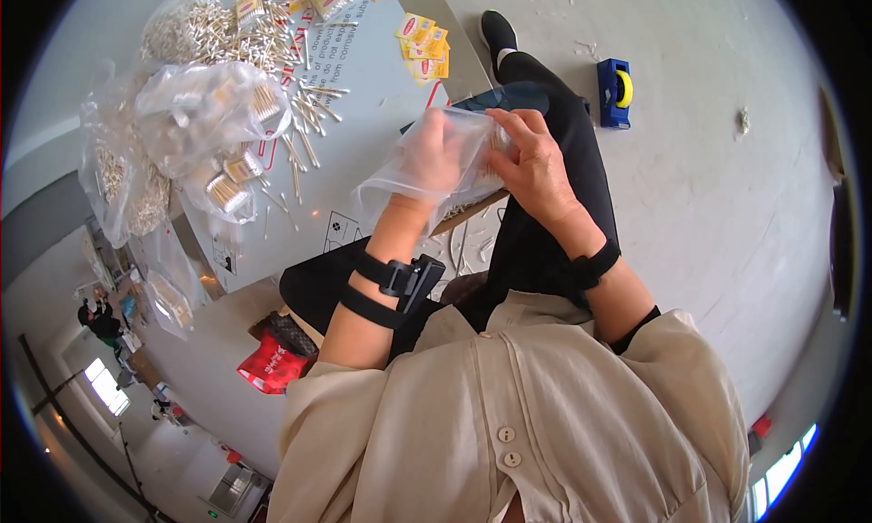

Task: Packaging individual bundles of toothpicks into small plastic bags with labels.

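Observation:
A clear plastic bag (381, 189) is held up over my lap, beside the table edge. My left hand (430, 162) is inside it or behind its film; its fingers are blurred by motion and the plastic. My right hand (538, 167) pinches the bag's right side, thumb and fingers closed. Through the film near my right fingertips shows a pale brownish bundle (497, 143), perhaps cotton swabs, partly hidden. Loose cotton swabs (307, 114) lie scattered on the table to the left of the bag.
The grey table (363, 105) carries a heap of cotton swabs (213, 33), a bulging bag of swab packs (204, 114) and yellow cards (425, 46). A blue tape dispenser (614, 101) stands on the floor to the right. A red bag (275, 364) lies lower left.

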`<move>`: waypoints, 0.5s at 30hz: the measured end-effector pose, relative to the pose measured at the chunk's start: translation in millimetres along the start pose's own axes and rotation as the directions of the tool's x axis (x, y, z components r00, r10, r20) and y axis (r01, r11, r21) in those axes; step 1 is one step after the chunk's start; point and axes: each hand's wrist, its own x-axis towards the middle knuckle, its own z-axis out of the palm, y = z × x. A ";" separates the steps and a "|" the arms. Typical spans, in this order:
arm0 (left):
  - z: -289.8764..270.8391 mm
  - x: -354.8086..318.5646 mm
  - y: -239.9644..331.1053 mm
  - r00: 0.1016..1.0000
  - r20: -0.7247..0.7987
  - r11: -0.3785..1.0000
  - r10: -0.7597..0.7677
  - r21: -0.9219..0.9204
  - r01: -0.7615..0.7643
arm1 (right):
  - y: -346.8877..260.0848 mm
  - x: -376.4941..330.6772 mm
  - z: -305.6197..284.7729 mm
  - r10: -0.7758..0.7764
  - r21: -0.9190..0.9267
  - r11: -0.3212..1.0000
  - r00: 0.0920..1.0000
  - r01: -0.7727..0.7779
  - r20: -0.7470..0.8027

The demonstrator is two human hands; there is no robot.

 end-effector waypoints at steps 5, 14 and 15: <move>-70.6 -43.2 7.2 0.888 0.264 0.926 0.377 -0.112 -0.360 | 12.8 4.5 7.3 0.000 0.041 0.999 0.998 0.002 -0.060; -222.7 -75.4 -178.0 0.634 -0.638 0.869 -0.437 -0.117 0.481 | -1.4 7.0 4.1 0.019 0.059 0.998 1.000 -0.019 -0.005; -218.6 -64.4 -191.1 0.634 -0.636 0.869 -0.440 -0.123 0.480 | 1.0 6.9 4.4 0.031 0.030 0.999 1.000 -0.030 -0.006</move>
